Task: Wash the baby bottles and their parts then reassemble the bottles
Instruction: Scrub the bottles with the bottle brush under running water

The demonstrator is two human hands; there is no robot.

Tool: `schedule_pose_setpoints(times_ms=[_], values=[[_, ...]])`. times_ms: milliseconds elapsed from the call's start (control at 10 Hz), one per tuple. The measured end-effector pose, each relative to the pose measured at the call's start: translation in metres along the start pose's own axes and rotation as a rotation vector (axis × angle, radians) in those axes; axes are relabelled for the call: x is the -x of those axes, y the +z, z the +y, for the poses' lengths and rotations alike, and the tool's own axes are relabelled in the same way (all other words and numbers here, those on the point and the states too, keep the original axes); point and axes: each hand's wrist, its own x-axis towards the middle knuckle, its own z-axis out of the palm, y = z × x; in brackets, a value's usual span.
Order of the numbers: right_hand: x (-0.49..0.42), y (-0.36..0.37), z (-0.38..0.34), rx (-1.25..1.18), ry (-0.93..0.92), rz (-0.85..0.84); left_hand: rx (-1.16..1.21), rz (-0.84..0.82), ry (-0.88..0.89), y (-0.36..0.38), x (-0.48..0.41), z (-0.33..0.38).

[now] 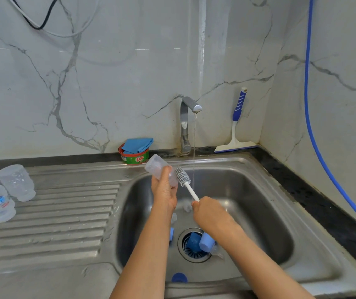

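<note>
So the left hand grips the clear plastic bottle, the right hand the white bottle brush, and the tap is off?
No: the steel tap is running; the head view shows a thin stream. The left hand does grip the clear plastic bottle, the right hand the white bottle brush.

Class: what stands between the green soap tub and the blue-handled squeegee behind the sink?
The tap, water running from it, shown in the head view.
</note>
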Motion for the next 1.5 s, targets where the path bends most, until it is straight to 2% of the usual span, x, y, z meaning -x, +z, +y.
schedule_pose_setpoints(times_ms=[200, 400, 600, 800, 1000, 1200, 1300, 1400, 1500], values=[[-0.003, -0.002, 0.001, -0.008, 0.031, -0.013, -0.216, 0.032, 0.027, 0.002, -0.003, -0.007], [-0.010, -0.009, 0.007, -0.020, 0.049, 0.036, -0.243, -0.150, 0.038, 0.008, 0.000, -0.010], [-0.010, 0.000, 0.005, -0.029, 0.035, 0.079, -0.125, -0.016, 0.072, 0.009, -0.005, -0.009], [-0.018, 0.001, 0.011, 0.034, 0.031, 0.094, -0.219, -0.041, 0.015, 0.003, 0.002, -0.007], [-0.024, -0.005, 0.018, 0.081, 0.070, 0.120, -0.487, -0.120, 0.128, 0.004, -0.001, -0.010], [-0.025, 0.000, 0.020, -0.009, 0.058, 0.138, -0.287, -0.077, 0.079, 0.010, 0.001, -0.016], [-0.020, 0.003, 0.016, -0.016, 0.050, 0.093, -0.109, 0.007, 0.055, 0.010, 0.002, -0.011], [-0.020, 0.006, 0.014, -0.141, 0.106, 0.120, -0.015, 0.010, 0.001, 0.006, 0.002, -0.009], [-0.025, 0.002, 0.018, -0.164, 0.118, 0.120, -0.173, -0.088, 0.000, 0.006, 0.004, -0.010]])
